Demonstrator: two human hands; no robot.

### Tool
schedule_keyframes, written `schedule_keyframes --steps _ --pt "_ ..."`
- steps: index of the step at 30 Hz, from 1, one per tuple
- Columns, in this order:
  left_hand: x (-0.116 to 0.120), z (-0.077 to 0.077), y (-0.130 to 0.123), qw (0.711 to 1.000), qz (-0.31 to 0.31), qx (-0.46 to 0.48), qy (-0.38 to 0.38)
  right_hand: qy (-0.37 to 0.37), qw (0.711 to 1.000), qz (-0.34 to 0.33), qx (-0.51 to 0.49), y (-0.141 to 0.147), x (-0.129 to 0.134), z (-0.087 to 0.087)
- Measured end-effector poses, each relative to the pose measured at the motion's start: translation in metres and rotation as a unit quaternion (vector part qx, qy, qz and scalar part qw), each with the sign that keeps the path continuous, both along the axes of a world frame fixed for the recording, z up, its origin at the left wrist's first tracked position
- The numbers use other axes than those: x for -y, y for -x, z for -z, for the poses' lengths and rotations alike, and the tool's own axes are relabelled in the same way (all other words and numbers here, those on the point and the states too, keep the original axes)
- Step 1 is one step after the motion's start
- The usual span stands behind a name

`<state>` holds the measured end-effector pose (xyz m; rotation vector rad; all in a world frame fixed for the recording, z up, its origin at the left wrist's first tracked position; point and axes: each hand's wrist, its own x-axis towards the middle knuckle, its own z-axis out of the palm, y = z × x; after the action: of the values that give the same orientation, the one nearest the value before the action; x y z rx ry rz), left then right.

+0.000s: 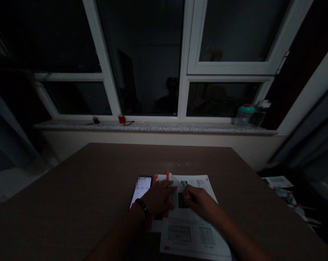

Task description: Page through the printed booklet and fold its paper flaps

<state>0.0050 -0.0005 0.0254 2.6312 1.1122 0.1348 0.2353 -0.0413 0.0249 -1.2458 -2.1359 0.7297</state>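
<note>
My left hand [159,197] lies flat with fingers spread over printed sheets with orange edges, wearing a dark wristband. Beneath my hands is a white printed page [193,220] with pictures and text, its upper left corner lifted; whether it is loose or part of a booklet I cannot tell. My right hand [198,199] is closed over the page's upper part, pinching a small green object [184,183] whose kind is unclear in the dim light. Just left of the paper a phone [142,186] shows a running timer screen.
Small white scraps [188,162] lie on the brown table [98,174] beyond the paper. The granite windowsill [164,127] carries a teal-lidded bottle [244,115], a second bottle [260,113] and a small red item [122,119]. Papers [279,182] are piled low at the right.
</note>
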Motion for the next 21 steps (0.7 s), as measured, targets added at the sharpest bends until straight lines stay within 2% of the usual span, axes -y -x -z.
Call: schedule_keyframes --steps 5,10,21 --pt "-0.0013 0.0033 0.0008 1.0 0.002 0.01 -0.003 -0.025 1.0 -0.004 -0.008 0.0018 -0.0034 0.0056" --pt "-0.0009 0.0026 0.0001 1.0 -0.001 0.015 -0.002 -0.011 1.0 0.0 0.017 0.0028 -0.0022 0.0061" --pt "-0.001 0.0027 -0.0006 1.0 -0.002 0.01 0.001 -0.032 0.996 0.02 0.084 0.0051 0.0002 0.0061"
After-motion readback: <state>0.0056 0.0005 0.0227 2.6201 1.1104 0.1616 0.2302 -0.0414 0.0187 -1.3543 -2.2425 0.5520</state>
